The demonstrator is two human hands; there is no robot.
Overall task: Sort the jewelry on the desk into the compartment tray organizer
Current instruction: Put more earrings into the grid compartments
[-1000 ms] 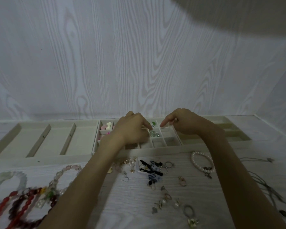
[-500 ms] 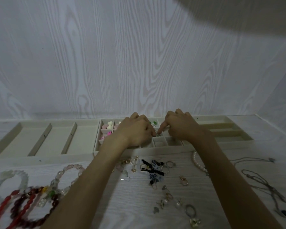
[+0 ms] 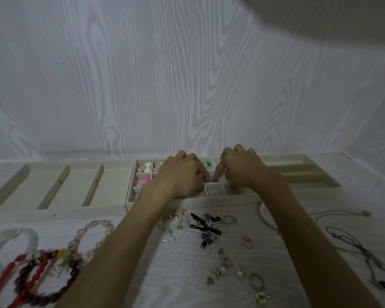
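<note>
A cream compartment tray [image 3: 216, 200] with small square cells stands at the desk's back. Both my hands hover over its middle cells. My left hand [image 3: 182, 174] and my right hand [image 3: 240, 170] have curled fingers, and their fingertips meet on a small silvery piece [image 3: 211, 179] above a cell. Whether one hand or both pinch it is unclear. White and pink charms [image 3: 146, 171] fill the tray's left cells, and a green piece [image 3: 207, 164] lies in a back cell. Loose earrings and rings [image 3: 209, 227] lie scattered on the desk in front of the tray.
A long-slot tray [image 3: 53, 190] stands at the left, another [image 3: 309, 174] at the right. Beaded bracelets [image 3: 31, 270] in red, white and pink lie front left. A pearl bracelet [image 3: 267, 218] and thin cord necklaces [image 3: 353, 245] lie to the right. A wood-grain wall rises behind.
My right hand moved left and down toward my left hand, and the fingertips of both now meet over the small cells. My left hand barely shifted.
</note>
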